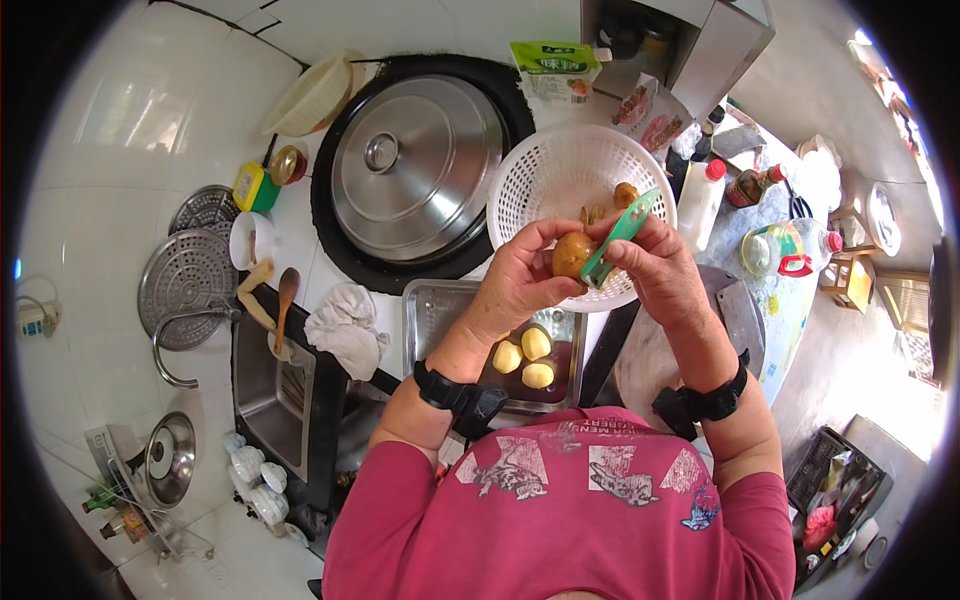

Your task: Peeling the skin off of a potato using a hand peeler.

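My left hand (525, 270) holds an unpeeled brown potato (572, 255) over the near rim of a white plastic colander (540, 169). In my right hand (656, 259) is a green plastic peeler (619, 238), its lower end against or very close to the potato. Another brown potato (626, 196) and some peel strips (592, 213) lie in the colander. Below my left forearm, several peeled yellow potatoes (536, 343) rest in a rectangular metal tray (418, 300), partly hidden by that arm.
A large wok lid (427, 165) covers the stove at the upper left. Left of the tray lie a white cloth (347, 326), a wooden spoon (286, 307) and a steel sink (270, 397). On the right are a round chopping board (645, 360) with a cleaver (741, 319), and several bottles (701, 202).
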Tool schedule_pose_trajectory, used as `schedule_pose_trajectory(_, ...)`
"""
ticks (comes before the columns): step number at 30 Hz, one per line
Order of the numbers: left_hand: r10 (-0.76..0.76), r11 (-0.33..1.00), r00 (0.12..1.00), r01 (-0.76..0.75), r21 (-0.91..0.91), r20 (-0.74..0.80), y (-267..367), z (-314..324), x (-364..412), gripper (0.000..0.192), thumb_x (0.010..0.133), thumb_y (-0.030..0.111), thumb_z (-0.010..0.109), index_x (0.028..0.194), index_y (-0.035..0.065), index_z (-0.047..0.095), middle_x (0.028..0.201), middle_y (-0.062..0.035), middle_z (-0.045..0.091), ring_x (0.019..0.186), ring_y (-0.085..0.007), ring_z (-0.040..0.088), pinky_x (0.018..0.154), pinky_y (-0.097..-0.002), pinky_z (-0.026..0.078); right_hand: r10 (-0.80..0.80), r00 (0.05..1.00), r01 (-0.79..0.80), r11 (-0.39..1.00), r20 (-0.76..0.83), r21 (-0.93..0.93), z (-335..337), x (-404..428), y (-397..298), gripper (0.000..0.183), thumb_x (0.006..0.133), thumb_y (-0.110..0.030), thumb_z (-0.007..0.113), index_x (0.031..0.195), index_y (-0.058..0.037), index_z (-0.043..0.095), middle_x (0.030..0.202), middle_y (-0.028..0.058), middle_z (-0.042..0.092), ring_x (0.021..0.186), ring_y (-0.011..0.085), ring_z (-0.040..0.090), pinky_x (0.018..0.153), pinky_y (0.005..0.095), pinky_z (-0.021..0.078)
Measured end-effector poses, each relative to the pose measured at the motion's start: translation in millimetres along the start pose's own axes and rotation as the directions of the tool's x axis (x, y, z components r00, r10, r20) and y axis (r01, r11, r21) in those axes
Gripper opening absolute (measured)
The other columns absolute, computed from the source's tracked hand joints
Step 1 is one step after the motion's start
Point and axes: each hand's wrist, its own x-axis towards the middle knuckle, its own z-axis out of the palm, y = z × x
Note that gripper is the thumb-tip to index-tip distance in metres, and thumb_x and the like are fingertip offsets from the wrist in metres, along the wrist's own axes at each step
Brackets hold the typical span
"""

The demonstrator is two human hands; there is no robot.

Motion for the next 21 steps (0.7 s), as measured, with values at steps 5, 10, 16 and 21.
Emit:
schedule_pose_trajectory(5, -0.009, 1.000, 0.999, 0.010, -0.003, 0.034, 3.6, 1.1, 4.5, 0.062, 0.076, 0.020, 0.073, 0.125, 0.0007, 0.041, 0.115, -0.0077, 0.053, 0.100, -0.0150, 0.057, 0.083, -0.0294, 0.053, 0.041, 0.999, -0.041, 0.999, -0.008, 0.014, -4.5, 2.7, -3.0, 0.026, 0.082, -0.020, 0.066, 0.101, -0.0026, 0.062, 0.089, 0.0025, 0.064, 0.077, 0.0093, 0.056, 0.069, 0.0229, 0.0433)
schedule_pose_trajectory(10, -0.010, 1.000, 0.999, 0.011, -0.019, 0.046, 2.9, -0.2, 4.8, 0.061, 0.077, 0.018, 0.071, 0.127, 0.0007, 0.041, 0.117, -0.0084, 0.053, 0.100, -0.0155, 0.057, 0.082, -0.0293, 0.053, 0.114, 0.992, -0.094, 0.961, -0.061, 0.259, -3.9, 6.8, 4.3, 0.018, 0.084, -0.020, 0.064, 0.095, -0.0059, 0.061, 0.087, 0.0021, 0.064, 0.076, 0.0090, 0.057, 0.068, 0.0222, 0.0446)
schedule_pose_trajectory(16, 0.007, 0.998, 0.996, -0.002, -0.063, 0.083, 4.5, -7.1, 4.5, 0.058, 0.077, 0.009, 0.068, 0.128, 0.0020, 0.041, 0.116, -0.0067, 0.054, 0.096, -0.0165, 0.059, 0.082, -0.0286, 0.051, 0.119, 0.989, -0.078, 0.921, -0.086, 0.381, 1.6, 16.0, 13.5, 0.014, 0.088, -0.019, 0.060, 0.095, -0.0070, 0.058, 0.085, 0.0015, 0.062, 0.074, 0.0109, 0.060, 0.063, 0.0238, 0.0488)
schedule_pose_trajectory(21, 0.109, 0.994, 0.989, -0.106, -0.031, 0.101, 7.1, 1.1, 7.0, 0.057, 0.078, 0.004, 0.066, 0.129, 0.0040, 0.041, 0.118, -0.0055, 0.051, 0.096, -0.0177, 0.060, 0.084, -0.0289, 0.049, 0.159, 0.984, -0.111, 0.899, -0.081, 0.423, 5.5, 21.8, 13.1, 0.018, 0.089, -0.021, 0.057, 0.097, -0.0060, 0.055, 0.086, 0.0037, 0.061, 0.072, 0.0120, 0.060, 0.062, 0.0249, 0.0508)
